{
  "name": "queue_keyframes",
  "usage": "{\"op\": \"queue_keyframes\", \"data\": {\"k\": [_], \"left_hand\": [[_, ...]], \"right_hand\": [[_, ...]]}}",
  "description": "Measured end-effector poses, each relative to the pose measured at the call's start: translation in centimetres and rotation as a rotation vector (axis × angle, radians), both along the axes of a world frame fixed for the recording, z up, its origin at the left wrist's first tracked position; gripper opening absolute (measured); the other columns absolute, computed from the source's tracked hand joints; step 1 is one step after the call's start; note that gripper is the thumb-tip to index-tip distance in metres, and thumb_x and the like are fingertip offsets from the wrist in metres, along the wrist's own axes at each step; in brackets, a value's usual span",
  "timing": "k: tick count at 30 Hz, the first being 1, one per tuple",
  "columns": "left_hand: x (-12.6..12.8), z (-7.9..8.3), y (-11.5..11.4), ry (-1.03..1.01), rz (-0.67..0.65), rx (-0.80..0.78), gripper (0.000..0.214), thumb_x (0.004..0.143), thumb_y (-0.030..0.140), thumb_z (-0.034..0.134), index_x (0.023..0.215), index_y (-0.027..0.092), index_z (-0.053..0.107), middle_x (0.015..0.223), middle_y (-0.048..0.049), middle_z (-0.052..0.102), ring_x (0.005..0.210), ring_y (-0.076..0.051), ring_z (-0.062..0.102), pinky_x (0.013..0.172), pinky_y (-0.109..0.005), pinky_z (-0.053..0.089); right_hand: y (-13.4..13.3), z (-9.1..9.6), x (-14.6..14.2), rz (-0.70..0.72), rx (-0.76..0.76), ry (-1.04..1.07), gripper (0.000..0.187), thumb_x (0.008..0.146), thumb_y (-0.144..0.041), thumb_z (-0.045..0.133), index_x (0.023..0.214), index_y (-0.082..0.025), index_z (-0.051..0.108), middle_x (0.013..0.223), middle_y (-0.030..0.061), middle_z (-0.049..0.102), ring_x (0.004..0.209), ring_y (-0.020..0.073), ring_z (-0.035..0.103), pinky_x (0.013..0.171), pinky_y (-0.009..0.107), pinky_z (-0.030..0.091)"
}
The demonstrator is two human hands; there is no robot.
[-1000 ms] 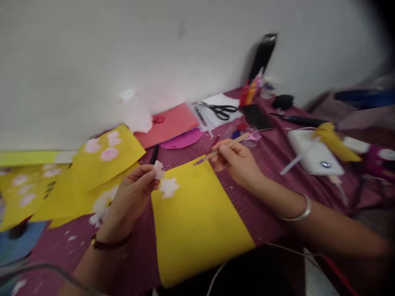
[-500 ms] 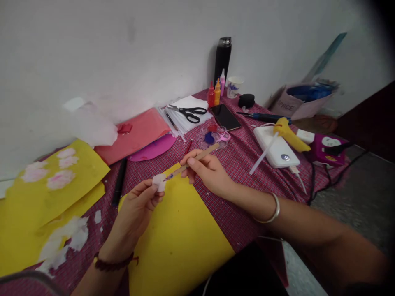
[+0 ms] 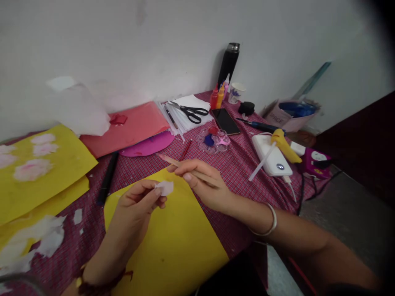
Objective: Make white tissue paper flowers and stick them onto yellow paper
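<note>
Against a pale wall (image 3: 173, 45), a table (image 3: 237, 168) is covered with a reddish checked cloth. At its front edge, a large yellow sheet (image 3: 173, 246) is laid below both hands. Towards the left edge, another yellow sheet (image 3: 61, 176) is placed, and pale pink paper flowers (image 3: 32, 169) are carried on it. Near the back edge, a red sheet (image 3: 129, 127) is laid partly over a pink one (image 3: 151, 146).

Above the back part of the front yellow sheet, the left hand (image 3: 140, 201) is raised, and the right hand (image 3: 200, 181) is held near it, at the back right side. Close to the back right corner of the table, a black bottle (image 3: 228, 63) is stood. Near the right edge, a white power bank (image 3: 271, 156) is placed. Between these hands and the back edge, scissors (image 3: 193, 113) and a clear paint dish (image 3: 212, 142) are seen.

By the right thumb and fingers, a thin wooden stick (image 3: 202, 176) is firmly gripped; its reddish tip is pointed leftward. Between the left thumb and forefinger, closed together, a small white paper piece (image 3: 166, 188) is pinched, apart from the tip.
</note>
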State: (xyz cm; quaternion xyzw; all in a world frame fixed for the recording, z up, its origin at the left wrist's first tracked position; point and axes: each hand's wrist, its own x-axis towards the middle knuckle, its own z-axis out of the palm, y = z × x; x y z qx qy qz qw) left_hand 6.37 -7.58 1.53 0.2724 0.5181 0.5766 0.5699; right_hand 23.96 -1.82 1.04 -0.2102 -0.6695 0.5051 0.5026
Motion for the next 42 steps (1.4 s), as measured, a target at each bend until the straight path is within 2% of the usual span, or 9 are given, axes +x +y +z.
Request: {"op": "queue_keyframes", "data": {"k": [5, 9, 16, 20, 23, 25, 28, 31, 42], "left_hand": [[0.5, 0.2, -0.2, -0.058, -0.033, -0.042, 0.017, 0.058, 0.022, 0.084, 0.069, 0.018, 0.071, 0.066, 0.0006, 0.069, 0.057, -0.009, 0.061, 0.053, -0.017, 0.049], [0.6, 0.3, -0.1, -0.095, -0.068, -0.033, 0.015, 0.061, 0.024, 0.083, 0.069, 0.017, 0.073, 0.068, 0.0003, 0.068, 0.058, -0.006, 0.057, 0.052, -0.015, 0.047], [0.3, 0.1, -0.1, -0.17, -0.078, -0.047, 0.008, 0.073, 0.024, 0.071, 0.077, 0.017, 0.074, 0.078, -0.0033, 0.07, 0.065, -0.011, 0.061, 0.058, -0.02, 0.051], [0.3, 0.4, 0.0, -0.217, -0.077, -0.062, 0.023, 0.073, 0.038, 0.07, 0.076, 0.016, 0.072, 0.077, -0.0061, 0.07, 0.066, -0.014, 0.062, 0.06, -0.025, 0.053], [0.5, 0.3, 0.0, -0.068, -0.037, -0.044, 0.021, 0.064, 0.03, 0.078, 0.079, 0.016, 0.071, 0.076, -0.0035, 0.071, 0.063, -0.012, 0.061, 0.059, -0.023, 0.051], [0.4, 0.1, -0.1, 0.071, -0.01, -0.011, 0.026, 0.062, 0.022, 0.079, 0.086, 0.018, 0.07, 0.077, -0.0009, 0.071, 0.061, -0.01, 0.06, 0.06, -0.021, 0.049], [0.2, -0.2, 0.0, 0.215, 0.016, 0.032, 0.034, 0.066, 0.021, 0.077, 0.098, 0.019, 0.066, 0.077, 0.0015, 0.07, 0.062, -0.009, 0.061, 0.063, -0.022, 0.049], [0.0, -0.3, 0.1, 0.274, 0.033, 0.035, 0.036, 0.068, 0.023, 0.076, 0.102, 0.02, 0.064, 0.075, 0.0022, 0.069, 0.062, -0.011, 0.062, 0.064, -0.024, 0.05], [0.2, 0.3, 0.1, 0.202, 0.08, -0.01, 0.013, 0.064, 0.019, 0.078, 0.072, 0.017, 0.068, 0.07, -0.0016, 0.071, 0.064, -0.01, 0.063, 0.065, -0.02, 0.051]], "right_hand": [[0.0, 0.2, 0.1, 0.034, 0.334, -0.111, 0.015, 0.096, -0.02, 0.049, 0.103, -0.02, 0.062, 0.103, 0.0045, 0.073, 0.099, 0.0114, 0.065, 0.09, 0.03, 0.048], [0.3, -0.1, -0.2, 0.095, 0.46, -0.158, 0.017, 0.098, -0.021, 0.045, 0.104, -0.021, 0.06, 0.1, 0.0038, 0.073, 0.096, 0.0118, 0.066, 0.092, 0.033, 0.046], [0.4, -0.4, -0.3, 0.056, 0.482, -0.257, 0.015, 0.097, -0.019, 0.047, 0.102, -0.021, 0.061, 0.096, 0.0023, 0.072, 0.094, 0.0119, 0.066, 0.091, 0.033, 0.046], [0.5, -0.6, -0.3, 0.066, 0.523, -0.289, 0.016, 0.096, -0.018, 0.047, 0.104, -0.022, 0.061, 0.094, 0.0011, 0.072, 0.093, 0.0116, 0.066, 0.092, 0.034, 0.046], [0.4, -0.4, -0.2, 0.047, 0.51, -0.252, 0.018, 0.097, -0.02, 0.046, 0.107, -0.021, 0.061, 0.095, 0.0024, 0.072, 0.093, 0.0121, 0.065, 0.09, 0.033, 0.047], [0.2, -0.1, 0.0, 0.001, 0.44, -0.189, 0.022, 0.099, -0.024, 0.044, 0.111, -0.02, 0.062, 0.095, 0.004, 0.072, 0.091, 0.013, 0.065, 0.086, 0.033, 0.049], [-0.2, 0.4, 0.4, -0.051, 0.304, -0.109, 0.027, 0.1, -0.03, 0.043, 0.11, -0.02, 0.065, 0.089, 0.0044, 0.069, 0.083, 0.0132, 0.063, 0.076, 0.031, 0.051], [-0.4, 0.7, 0.7, -0.042, 0.266, -0.092, 0.025, 0.098, -0.028, 0.045, 0.101, -0.019, 0.068, 0.082, 0.0032, 0.065, 0.076, 0.012, 0.06, 0.069, 0.028, 0.05], [-0.2, 0.4, 0.7, -0.007, 0.368, -0.265, 0.019, 0.097, -0.023, 0.046, 0.099, -0.018, 0.065, 0.084, 0.0032, 0.067, 0.079, 0.0127, 0.059, 0.072, 0.029, 0.048]]}}
